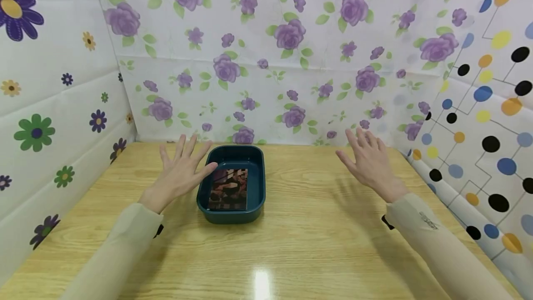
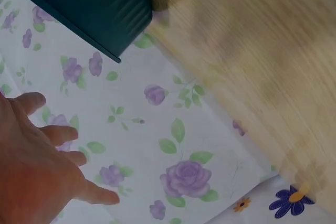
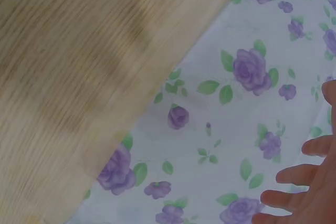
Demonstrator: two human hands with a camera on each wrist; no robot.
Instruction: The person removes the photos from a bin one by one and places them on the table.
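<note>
In the head view a dark teal rectangular bin (image 1: 233, 217) stands on the table, left of centre. Inside it lies a flat square piece with a dark, reddish-brown picture (image 1: 228, 190). My left hand (image 1: 179, 170) hovers at the bin's left side, fingers spread, its thumb overlapping the rim in this view; nothing is in it. Over the right part of the table my right hand (image 1: 370, 161) is held up, fingers extended and holding nothing. The left wrist view shows the bin's ribbed side (image 2: 105, 9) above the left fingers. Only the right fingers (image 3: 299, 174) show at the edge of the right wrist view.
The light wooden table (image 1: 308, 235) reaches back to a wall covering with purple roses (image 1: 291, 36). A flower-patterned sheet (image 1: 50, 82) bounds the left side, and a dotted sheet (image 1: 483, 119) the right. Dark straps show beneath both sleeve cuffs.
</note>
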